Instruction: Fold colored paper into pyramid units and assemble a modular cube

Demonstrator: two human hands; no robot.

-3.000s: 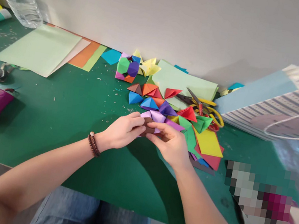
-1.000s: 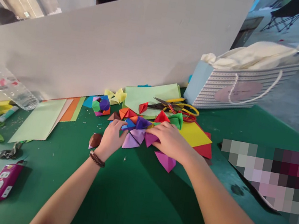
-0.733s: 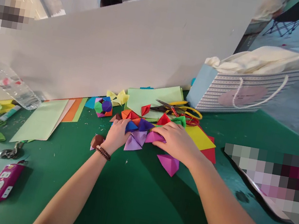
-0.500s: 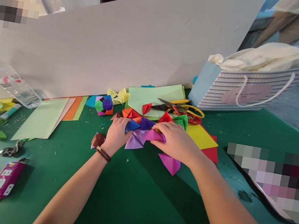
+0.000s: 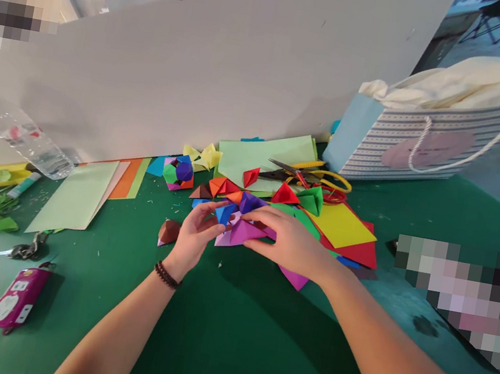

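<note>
Between the thumb and fingers of my left hand [image 5: 193,232] is a small blue folded paper piece [image 5: 224,213]. My right hand [image 5: 286,240] is closed on a purple folded paper piece [image 5: 242,232], its thumb and fingers on the right part of it. The two pieces are close together, and I cannot tell whether they are joined. Just behind them lies a dark violet folded piece [image 5: 253,203]. A magenta piece [image 5: 294,278] lies under my right wrist, partly hidden. To the left of my left hand is a brown folded piece [image 5: 169,232].
Red folded piece [image 5: 286,193], green folded piece [image 5: 311,199] and scissors [image 5: 333,194] lie behind my hands. A multicoloured paper ball [image 5: 178,172] is at the back left. Paper sheets [image 5: 77,192], a bottle [image 5: 29,138], a tissue pack [image 5: 17,299] and a striped bag [image 5: 432,142] stand around.
My left hand has turned and lifted slightly, with the blue piece now showing between its fingers. My right hand has shifted a little over the purple piece. The view has swung slightly left.
</note>
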